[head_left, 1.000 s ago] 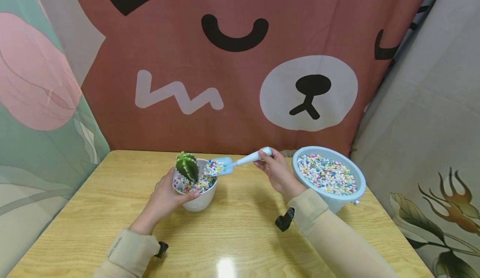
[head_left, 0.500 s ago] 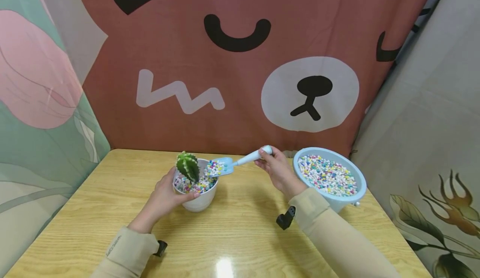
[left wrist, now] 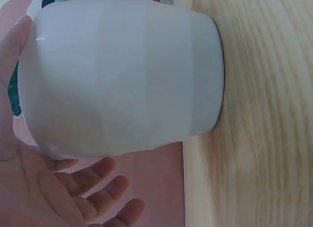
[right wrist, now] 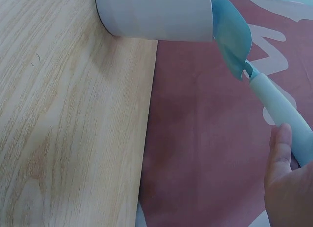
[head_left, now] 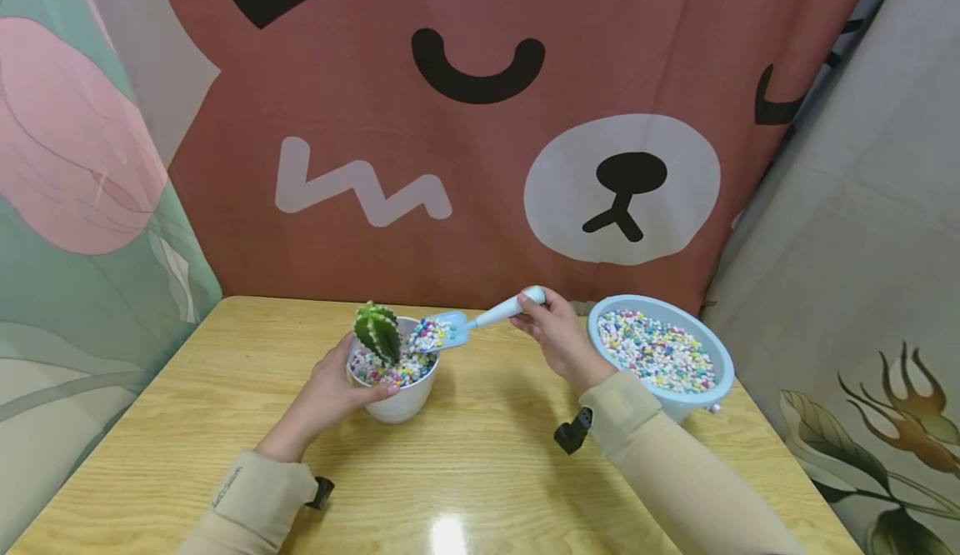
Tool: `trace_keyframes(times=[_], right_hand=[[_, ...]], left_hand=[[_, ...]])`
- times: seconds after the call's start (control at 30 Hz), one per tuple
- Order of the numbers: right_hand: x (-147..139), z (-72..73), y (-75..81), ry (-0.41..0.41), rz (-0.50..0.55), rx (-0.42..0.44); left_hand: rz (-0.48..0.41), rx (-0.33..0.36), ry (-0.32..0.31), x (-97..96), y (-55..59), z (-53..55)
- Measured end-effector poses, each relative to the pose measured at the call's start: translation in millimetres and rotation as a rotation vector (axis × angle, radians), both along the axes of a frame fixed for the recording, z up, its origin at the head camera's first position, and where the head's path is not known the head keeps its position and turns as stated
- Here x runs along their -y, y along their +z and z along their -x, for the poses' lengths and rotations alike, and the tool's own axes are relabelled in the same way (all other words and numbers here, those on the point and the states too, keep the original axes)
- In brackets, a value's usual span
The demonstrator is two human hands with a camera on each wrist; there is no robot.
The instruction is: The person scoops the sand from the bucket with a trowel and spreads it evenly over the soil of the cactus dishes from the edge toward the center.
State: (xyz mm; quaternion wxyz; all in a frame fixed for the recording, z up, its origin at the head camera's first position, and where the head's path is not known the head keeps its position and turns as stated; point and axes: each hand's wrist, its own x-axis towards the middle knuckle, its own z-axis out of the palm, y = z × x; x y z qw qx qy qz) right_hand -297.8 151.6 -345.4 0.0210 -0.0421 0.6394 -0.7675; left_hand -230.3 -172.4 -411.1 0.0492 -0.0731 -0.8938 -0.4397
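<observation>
Scoop (head_left: 495, 316) — in R hand (head_left: 558, 340), at pot (head_left: 402, 406)

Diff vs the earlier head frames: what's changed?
Very little: the right hand has slightly raised the handle end of the light-blue, plastic-looking shovel. The whole head view drifted slightly. Nothing taken hold of or let go. Unchanged: left hand holding the white round pot, small multicoloured beads on the blade, green ribbed cactus in the pot, light-blue round bucket in place.

Right hand (head_left: 561, 338): raised slightly | scoop handle (head_left: 495, 314): tipped slightly steeper
</observation>
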Motion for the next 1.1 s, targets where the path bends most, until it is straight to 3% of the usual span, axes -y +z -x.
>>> trace_keyframes(times=[0.53, 1.1], right_hand=[[0.4, 0.0, 3.7, 0.021, -0.032, -0.034], [1.0, 0.9, 8.0, 0.043, -0.074, -0.095]], left_hand=[[-0.029, -0.026, -0.046, 4.3, 0.4, 4.0], [-0.076, 0.001, -0.088, 6.8, -0.9, 4.8]])
